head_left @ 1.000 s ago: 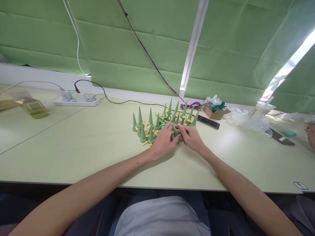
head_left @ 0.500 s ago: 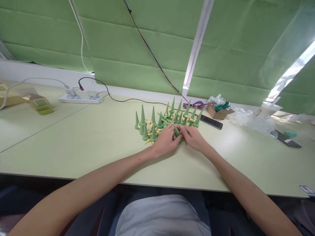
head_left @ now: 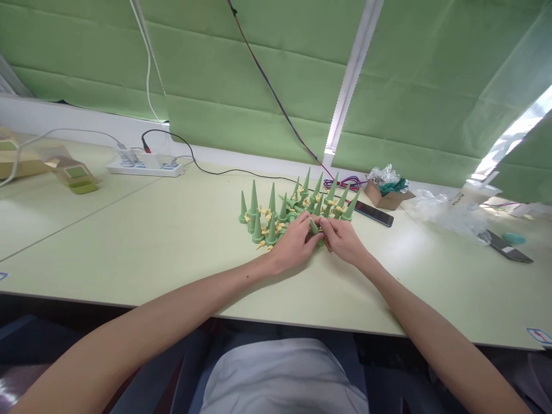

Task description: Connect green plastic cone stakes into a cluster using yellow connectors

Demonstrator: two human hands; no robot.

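Observation:
Between my hands is a green cone [head_left: 314,227] with its tip pointing up and to the left. My left hand [head_left: 297,241] is closed around it, thumb on the near side. The fingers of my right hand [head_left: 340,237] are pinched at the cone's right side; whatever small piece they grip is hidden. Around and behind the hands stand several more green cones [head_left: 253,201] on round bases, with small yellow pieces [head_left: 261,245] fixed or lying among them. A few green cones lie on their sides behind my left hand.
A phone [head_left: 373,214] lies behind the cones at the right. Farther right are a small cardboard box [head_left: 386,199], clear plastic wrap [head_left: 444,215] and a dark flat object [head_left: 509,250]. A power strip [head_left: 144,167] with cables sits at the back left, beside a yellow-green box [head_left: 80,177].
The camera view has shifted slightly. Both hands stay together at the cone, with only small finger movement.

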